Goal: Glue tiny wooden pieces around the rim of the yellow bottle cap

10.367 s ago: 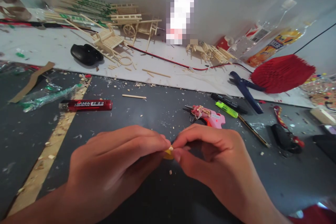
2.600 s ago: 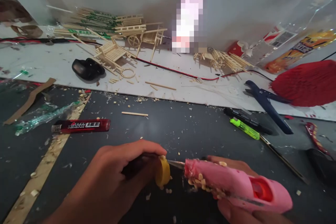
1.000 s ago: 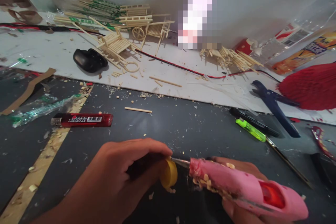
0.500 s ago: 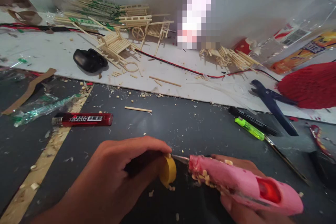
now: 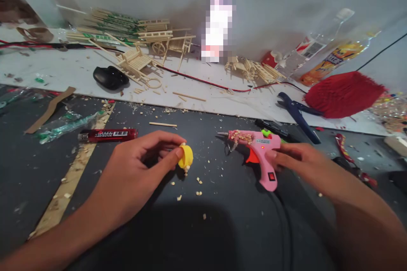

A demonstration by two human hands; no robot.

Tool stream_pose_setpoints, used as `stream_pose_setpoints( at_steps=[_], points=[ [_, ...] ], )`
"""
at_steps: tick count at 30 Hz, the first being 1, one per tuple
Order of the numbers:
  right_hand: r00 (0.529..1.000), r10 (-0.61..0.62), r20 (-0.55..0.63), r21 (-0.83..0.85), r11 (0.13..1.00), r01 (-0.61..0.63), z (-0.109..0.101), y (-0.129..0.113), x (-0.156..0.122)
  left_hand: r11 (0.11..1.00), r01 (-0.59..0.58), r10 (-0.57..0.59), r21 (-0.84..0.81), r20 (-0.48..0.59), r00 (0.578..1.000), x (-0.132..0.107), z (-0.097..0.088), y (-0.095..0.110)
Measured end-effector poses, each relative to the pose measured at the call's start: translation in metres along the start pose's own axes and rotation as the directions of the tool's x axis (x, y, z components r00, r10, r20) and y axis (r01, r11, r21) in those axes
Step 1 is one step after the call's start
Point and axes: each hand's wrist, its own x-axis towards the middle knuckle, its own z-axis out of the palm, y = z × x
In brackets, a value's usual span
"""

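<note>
Between the thumb and fingertips of my left hand (image 5: 149,161) is a small yellow ring (image 5: 187,156), perhaps a bottle cap, with pale bits of wood at its edge. My right hand (image 5: 297,159) grips the back of a pink hot glue gun (image 5: 269,152), its thumb lying over the upper handle. The gun is on its side at the dark tabletop, metal nozzle pointing left, with wood crumbs stuck near the front. Its orange trigger and lit red light show. Some of my right fingers are hidden behind the gun.
A red lighter (image 5: 111,135) and a short wooden stick (image 5: 163,124) lie beyond my left hand. Miniature stick carts (image 5: 138,60) stand on the white board (image 5: 63,67) behind. Dark-handled cutters (image 5: 299,116), a red fringed thing (image 5: 346,95) and bottles (image 5: 338,57) are at right.
The glue gun has moved away from the yellow ring and turned to lie on its side farther back. My left hand has moved left and away with the ring. The view has shifted too.
</note>
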Motion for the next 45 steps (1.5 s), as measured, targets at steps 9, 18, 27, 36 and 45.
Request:
stream_pose_setpoints(
  at_steps=[9,18,27,36,45],
  points=[
    [0.797,-0.589,0.134,-0.245,0.759,0.603,0.063,-0.047,-0.051,0.997,-0.043,0.043,-0.058,0.002,0.999,0.001,-0.001,0.006],
    [0.657,-0.631,0.412,-0.144,0.667,0.731,0.091,-0.046,-0.049,0.997,-0.069,0.070,-0.047,0.016,0.997,-0.006,0.001,0.010],
    [0.556,-0.726,0.405,-0.044,0.592,0.805,0.096,-0.039,-0.043,0.996,-0.084,0.083,0.035,0.037,0.996,-0.014,0.008,0.009],
    [0.783,-0.593,0.186,0.358,0.783,0.508,0.087,-0.042,-0.047,0.989,-0.120,0.116,0.090,0.048,0.992,-0.016,0.006,0.016],
    [0.868,-0.470,0.157,0.801,0.575,0.167,0.091,-0.041,-0.042,0.974,-0.180,0.168,0.139,0.097,0.981,-0.020,0.004,0.012]
  ],
)
